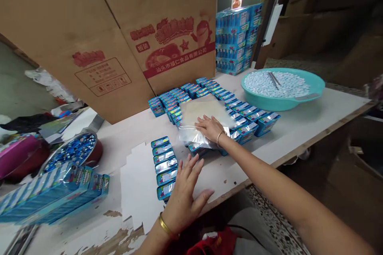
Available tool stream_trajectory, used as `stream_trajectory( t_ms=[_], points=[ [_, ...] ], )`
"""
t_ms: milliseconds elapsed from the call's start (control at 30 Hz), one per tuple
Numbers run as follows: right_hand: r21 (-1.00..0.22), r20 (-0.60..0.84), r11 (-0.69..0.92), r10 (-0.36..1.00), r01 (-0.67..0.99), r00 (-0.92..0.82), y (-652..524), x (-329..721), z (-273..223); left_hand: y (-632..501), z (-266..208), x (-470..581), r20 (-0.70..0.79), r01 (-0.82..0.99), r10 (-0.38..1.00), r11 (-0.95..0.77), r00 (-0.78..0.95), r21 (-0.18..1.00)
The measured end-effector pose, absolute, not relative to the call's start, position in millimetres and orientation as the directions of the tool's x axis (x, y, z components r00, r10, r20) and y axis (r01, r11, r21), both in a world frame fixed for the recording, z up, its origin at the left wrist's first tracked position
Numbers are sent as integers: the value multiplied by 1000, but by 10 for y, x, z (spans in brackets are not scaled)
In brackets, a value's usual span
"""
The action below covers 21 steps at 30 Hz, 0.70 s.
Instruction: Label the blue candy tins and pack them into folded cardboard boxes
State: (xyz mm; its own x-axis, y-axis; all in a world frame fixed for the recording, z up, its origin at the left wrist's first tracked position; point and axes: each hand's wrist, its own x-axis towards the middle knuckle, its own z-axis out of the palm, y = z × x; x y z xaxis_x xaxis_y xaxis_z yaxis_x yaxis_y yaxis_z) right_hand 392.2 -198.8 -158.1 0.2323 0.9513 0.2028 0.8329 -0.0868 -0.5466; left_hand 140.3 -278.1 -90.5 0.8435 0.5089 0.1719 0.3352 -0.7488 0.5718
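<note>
Closest in, the left hand point(187, 187) hangs palm-down near the front edge of the white table point(217, 173), empty, its fingers loosely spread and pointing away from the body, the thumb stretched well out to the right; a gold bangle point(165, 225) rings that wrist. Just beyond and to the left of it runs a short row of blue packs point(164, 166), partly covered by the hand in this view, with overlapping white card sheets point(136, 179) beside them. Farther out, the right arm reaches diagonally from the lower right corner, elbow nearly straight, and the right hand point(211, 128) lies flat on a stack of clear plastic sheets point(202, 109), fingers extended leftward and slightly apart, pinching nothing that shows; whether its thumb is tucked cannot be told. A thin bracelet point(220, 137) circles this wrist. The stack rests on top of closely set rows of small blue boxes point(247, 129), which stick out around it on the far and right sides. Past those, a turquoise basin point(269, 104) of pale pieces stands to the right, while a big printed cardboard box point(119, 59) rises behind the rows.
</note>
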Motion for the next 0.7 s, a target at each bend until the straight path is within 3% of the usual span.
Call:
stream_trajectory(
  t_ms=[67, 133, 200, 267, 333, 433, 600, 700],
  points=[
    [-580, 205, -86, 947, 810, 248, -1976, 3954, -1554, -2759, -955, 1512, 139, 328, 633, -562, 762, 760],
    [-656, 209, -78, 937, 750, 280, -1998, 3984, -1511, -2728, -1021, 1667, 28, 269, 758, -266, 651, 926],
    [-775, 227, -38, 915, 631, 334, -2072, 3979, -1445, -2689, -1085, 1856, -84, 151, 841, 3, 535, 989],
    [-868, 269, 50, 883, 493, 384, -2199, 3916, -1362, -2648, -1130, 2044, -140, 49, 901, 132, 410, 990],
    [-898, 321, 134, 851, 418, 416, -2363, 3804, -1279, -2612, -1150, 2197, -144, 3, 932, 151, 334, 989],
    [-905, 361, 181, 807, 385, 468, -2628, 3613, -1190, -2586, -1135, 2300, -74, -19, 927, 87, 368, 996],
    [-854, 462, 183, 696, 487, 550, -3020, 3373, -1131, -2598, -975, 2173, 89, -50, 942, -77, 325, 996],
    [-882, 418, 200, 749, 427, 514, -3179, 3234, -1108, -2610, -843, 2063, 125, -33, 918, -121, 377, 992]
  ],
)
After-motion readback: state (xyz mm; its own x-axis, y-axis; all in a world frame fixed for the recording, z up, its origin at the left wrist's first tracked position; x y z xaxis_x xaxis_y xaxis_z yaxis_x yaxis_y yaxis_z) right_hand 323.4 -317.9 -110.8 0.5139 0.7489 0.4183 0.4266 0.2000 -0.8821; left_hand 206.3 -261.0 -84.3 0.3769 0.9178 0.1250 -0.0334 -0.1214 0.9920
